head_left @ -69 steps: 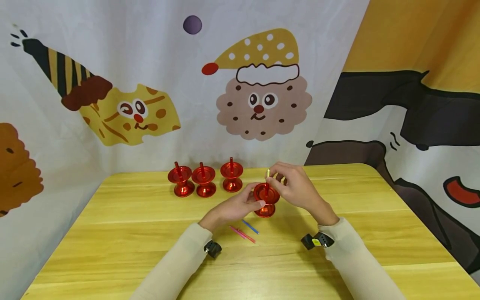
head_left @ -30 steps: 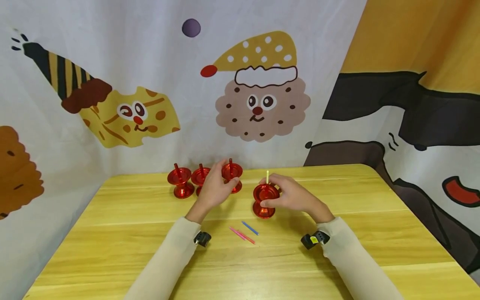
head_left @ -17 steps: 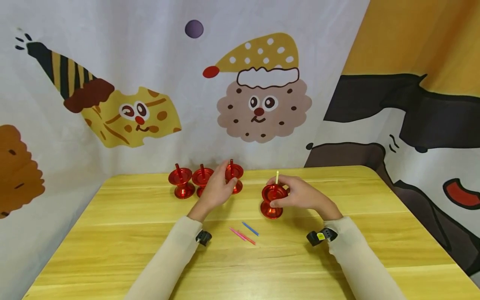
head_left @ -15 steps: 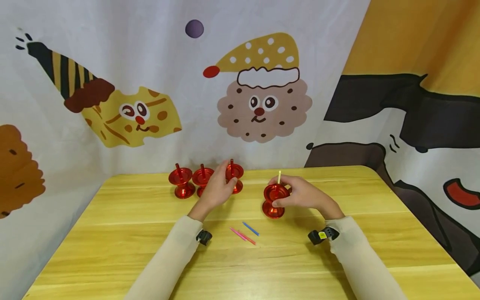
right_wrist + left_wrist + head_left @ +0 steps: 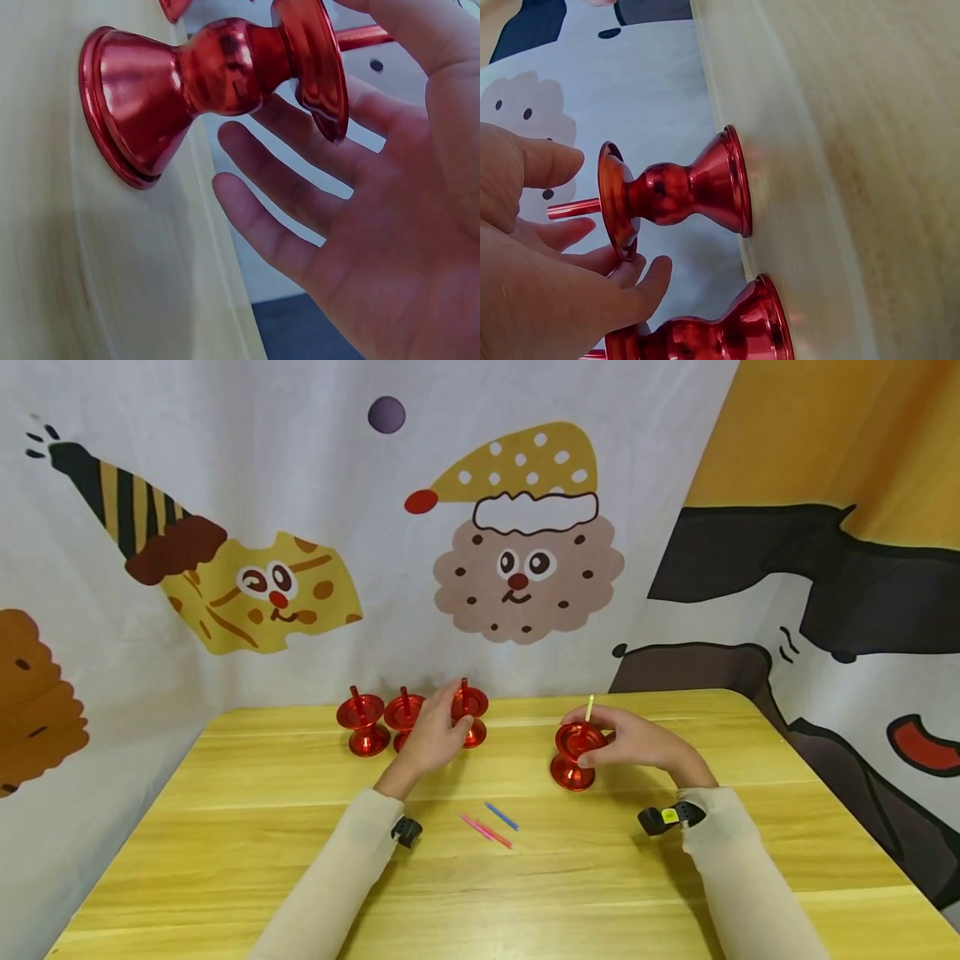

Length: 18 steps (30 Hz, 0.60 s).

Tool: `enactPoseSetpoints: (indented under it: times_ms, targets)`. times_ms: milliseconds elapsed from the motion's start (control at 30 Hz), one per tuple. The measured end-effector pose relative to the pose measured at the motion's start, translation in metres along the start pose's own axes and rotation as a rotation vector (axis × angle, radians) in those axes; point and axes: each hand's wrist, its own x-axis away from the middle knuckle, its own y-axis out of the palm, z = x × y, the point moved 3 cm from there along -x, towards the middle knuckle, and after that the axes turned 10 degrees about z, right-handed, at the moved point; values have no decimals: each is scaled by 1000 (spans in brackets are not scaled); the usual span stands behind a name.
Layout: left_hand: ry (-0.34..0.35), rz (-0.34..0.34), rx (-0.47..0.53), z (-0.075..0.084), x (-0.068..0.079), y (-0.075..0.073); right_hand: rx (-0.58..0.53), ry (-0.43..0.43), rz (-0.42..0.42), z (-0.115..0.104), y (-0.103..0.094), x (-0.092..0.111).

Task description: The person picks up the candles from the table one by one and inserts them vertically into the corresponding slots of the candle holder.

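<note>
My right hand (image 5: 641, 740) holds a shiny red candle holder (image 5: 573, 773) by its dish, thumb on the near side. A thin pale-yellow candle (image 5: 589, 708) stands upright at the top of this holder's central tube. In the right wrist view the other fingers (image 5: 270, 225) spread loosely beneath the dish. My left hand (image 5: 433, 733) is at another red candle holder (image 5: 667, 193), the rightmost of three at the back. Its thumb (image 5: 555, 163) stays apart from the dish, while the other fingers reach around the dish's lower side, relaxed.
Two more red candle holders (image 5: 367, 727) stand to the left, the nearer one partly covered by my left hand. A blue candle (image 5: 502, 816) and pinkish candles (image 5: 487, 832) lie mid-table. A patterned cloth (image 5: 405, 568) hangs behind the wooden table (image 5: 300, 860).
The yellow candle went from my right fingers into the holder. My left hand left that holder for the back row; my right hand then took the holder and moved it rightward.
</note>
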Motion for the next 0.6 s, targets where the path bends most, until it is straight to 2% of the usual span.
enactPoseSetpoints:
  times_ms: [200,433,500,600]
  targets:
    - [33,36,-9,-13,-2,7,-22,-17,14,4,-18,8]
    - [-9,-6,7,0,2,2,7,-138,154,-19,-46,23]
    - [1,-8,3,-9,0,8,-4,-189,183,-29,-52,28]
    - [25,2,17,-27,-4,19,-43,-238,181,-44,-55,35]
